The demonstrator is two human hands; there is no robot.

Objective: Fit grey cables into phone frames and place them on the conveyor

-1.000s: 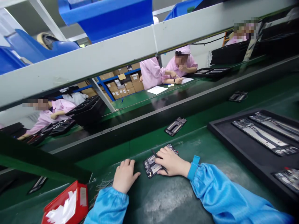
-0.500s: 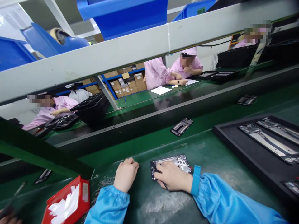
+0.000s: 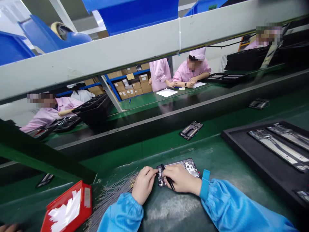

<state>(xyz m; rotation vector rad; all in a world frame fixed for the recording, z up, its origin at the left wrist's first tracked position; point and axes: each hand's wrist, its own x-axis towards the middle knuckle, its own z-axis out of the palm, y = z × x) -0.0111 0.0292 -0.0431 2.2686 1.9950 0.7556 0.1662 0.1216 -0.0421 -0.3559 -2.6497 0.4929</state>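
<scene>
An opened phone frame [image 3: 190,167] with its circuit board showing lies on the green work surface. My right hand [image 3: 182,178] rests over its middle and grips black tweezers [image 3: 169,178], whose one end is near the phone's left part. My left hand [image 3: 145,183] is at the phone's left edge, thumb and fingertips pinched together there; whatever is between them is too small to make out. Beside my left hand spreads a bundle of thin grey cables [image 3: 113,196] with gold-coloured ends.
A red bin [image 3: 87,199] of white strips stands at the left. At the right is a black tray [image 3: 238,154] of phone parts. Another phone frame [image 3: 191,130] lies farther back. A green post [image 3: 48,154] slants in at left. People in pink sit beyond the metal beam.
My left hand has moved right, from beside the phone to its left edge, uncovering more of the cables. The tweezers in my right hand show more clearly and are held at a different angle.
</scene>
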